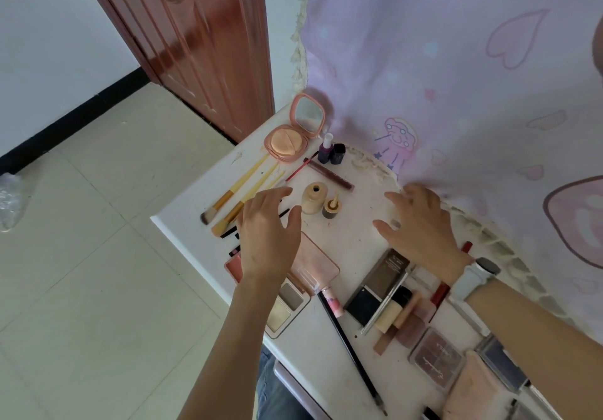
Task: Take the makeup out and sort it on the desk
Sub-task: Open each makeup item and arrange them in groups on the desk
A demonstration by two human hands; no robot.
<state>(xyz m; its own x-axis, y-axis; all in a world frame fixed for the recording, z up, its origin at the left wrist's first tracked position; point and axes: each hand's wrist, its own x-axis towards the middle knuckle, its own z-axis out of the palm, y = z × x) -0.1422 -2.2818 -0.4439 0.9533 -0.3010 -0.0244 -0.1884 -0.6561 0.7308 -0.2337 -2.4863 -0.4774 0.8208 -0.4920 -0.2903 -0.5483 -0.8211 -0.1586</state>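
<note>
Makeup lies spread over the white desk (355, 240). My left hand (267, 237) hovers with fingers spread over the wooden-handled brushes (243, 183), holding nothing. My right hand (421, 224), with a watch on its wrist, hovers open over bare desk to the right. Between the hands stand an open beige foundation bottle (314, 198) and its cap (332, 208). An open pink compact (293, 132) and two nail polish bottles (331, 151) sit at the far end. Eyeshadow palettes (287, 302), a black pencil (352, 354) and several tubes (396, 308) lie nearer me.
A pink patterned curtain (456, 77) hangs along the desk's right side, its fringe trailing on the surface. A brown door (195, 38) stands beyond the desk's far corner. Tiled floor (98, 240) lies to the left, past the desk edge.
</note>
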